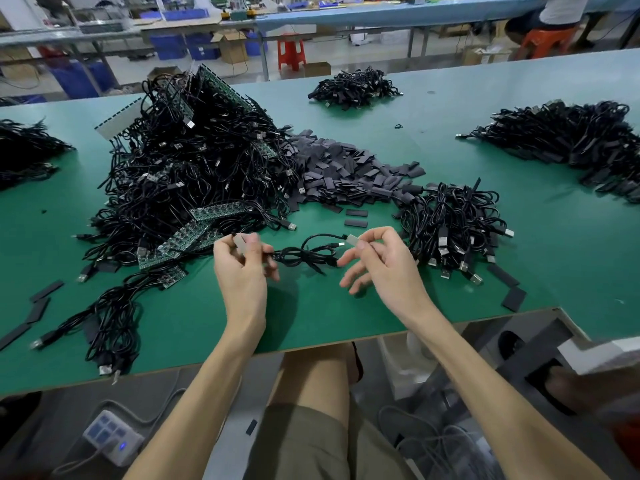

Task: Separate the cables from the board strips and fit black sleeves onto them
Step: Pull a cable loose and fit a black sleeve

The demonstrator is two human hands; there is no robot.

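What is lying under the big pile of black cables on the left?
Green board strips poke out of the cable pile, on the green table. Anything deeper is covered.

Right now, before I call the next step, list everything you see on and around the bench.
table: one, green, foreground
cable-and-board heap: one, black with green strips, left of centre
sleeve heap: one, black, centre
cable piles: five, black; far centre, right, left edge, near left, right of the hands
loose sleeves: several, black, scattered on the table
stool: one, red, beyond the table
power strip: one, white, floor at lower left
coiled cable: one, black, between the hands
left hand: pinches the cable's pale left end
right hand: pinches its pale right end
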